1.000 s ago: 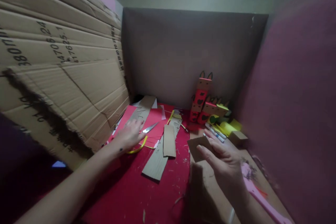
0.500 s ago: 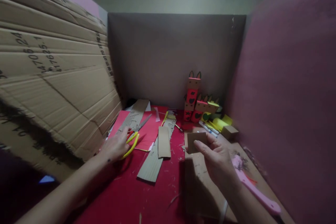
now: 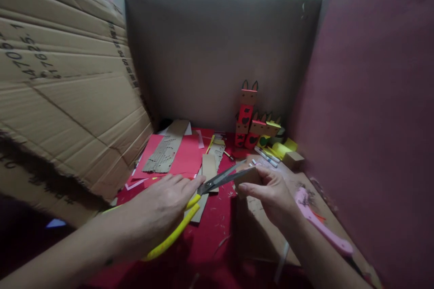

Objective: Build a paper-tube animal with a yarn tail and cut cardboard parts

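Yellow-handled scissors [image 3: 212, 183] are gripped in my left hand [image 3: 169, 201], near the middle of the view. Their blades are parted and point right, reaching a small brown cardboard piece [image 3: 249, 177]. That piece is pinched between the thumb and fingers of my right hand [image 3: 273, 194]. Whether the blades touch the cardboard is hard to tell. Below the blades, a cardboard strip [image 3: 209, 165] lies across a longer strip on the red surface [image 3: 212, 246]. Beneath my right hand is a large cardboard block [image 3: 254, 235].
Red paper [image 3: 186, 156] with a marked cardboard strip [image 3: 166, 151] lies at the back left. Decorated eared figures [image 3: 249, 113] stand at the back, beside markers [image 3: 267, 157] and yellow rolls. A pink-handled tool [image 3: 325, 230] rests right. Cardboard walls enclose the sides.
My left hand has brought the scissors right, up to the small cardboard piece, with the blades now spread wider. My right hand still holds the piece. The view has shifted slightly.
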`<action>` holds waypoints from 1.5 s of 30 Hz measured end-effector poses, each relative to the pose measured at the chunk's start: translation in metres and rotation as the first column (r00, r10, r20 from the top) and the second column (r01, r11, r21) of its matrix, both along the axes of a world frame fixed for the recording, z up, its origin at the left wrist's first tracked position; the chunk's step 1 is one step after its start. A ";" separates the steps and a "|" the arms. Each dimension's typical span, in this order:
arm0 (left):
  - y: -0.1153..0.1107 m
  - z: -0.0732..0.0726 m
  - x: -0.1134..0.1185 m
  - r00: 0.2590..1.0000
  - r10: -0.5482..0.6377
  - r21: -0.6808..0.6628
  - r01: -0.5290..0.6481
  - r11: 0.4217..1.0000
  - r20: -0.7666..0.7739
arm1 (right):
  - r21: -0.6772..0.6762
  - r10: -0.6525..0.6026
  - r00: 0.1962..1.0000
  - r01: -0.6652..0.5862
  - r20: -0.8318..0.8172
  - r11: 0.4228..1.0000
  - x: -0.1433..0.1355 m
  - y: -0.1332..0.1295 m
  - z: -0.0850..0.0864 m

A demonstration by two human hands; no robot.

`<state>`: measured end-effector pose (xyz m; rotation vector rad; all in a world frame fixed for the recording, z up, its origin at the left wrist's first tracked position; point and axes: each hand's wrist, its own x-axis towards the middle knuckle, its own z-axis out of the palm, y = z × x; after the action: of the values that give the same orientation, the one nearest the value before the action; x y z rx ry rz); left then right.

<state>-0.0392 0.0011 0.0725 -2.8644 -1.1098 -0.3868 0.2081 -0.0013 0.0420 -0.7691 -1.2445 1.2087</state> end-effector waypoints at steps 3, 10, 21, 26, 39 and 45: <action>0.001 -0.003 -0.002 0.998 -0.006 -0.019 0.005 1.000 -0.057 | -0.013 0.021 1.000 -0.021 -0.023 1.000 0.001 0.001 -0.001; -0.005 0.000 0.003 0.996 -0.030 -0.037 0.027 0.999 -0.081 | 0.025 0.079 0.997 -0.079 0.003 0.997 0.001 0.001 -0.001; -0.005 0.000 0.000 0.996 -0.052 -0.016 0.051 0.999 -0.078 | 0.040 0.123 0.992 -0.123 0.004 0.992 0.003 0.000 -0.005; -0.006 -0.005 -0.002 0.995 -0.036 0.008 0.037 0.999 -0.092 | 0.026 0.135 0.991 -0.135 0.019 0.991 0.005 -0.001 -0.006; -0.008 0.000 0.007 0.997 -0.053 -0.077 0.048 0.996 -0.061 | 0.017 0.123 0.991 -0.124 0.051 0.992 0.004 -0.001 -0.006; -0.002 -0.011 0.005 0.998 -0.037 -0.047 0.035 0.998 -0.043 | 0.019 0.109 0.993 -0.110 0.049 0.994 0.004 -0.001 -0.007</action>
<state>-0.0339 -0.0011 0.0614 -2.9213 -1.0750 -0.3019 0.2120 -0.0023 0.0348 -0.7256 -1.3519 1.2700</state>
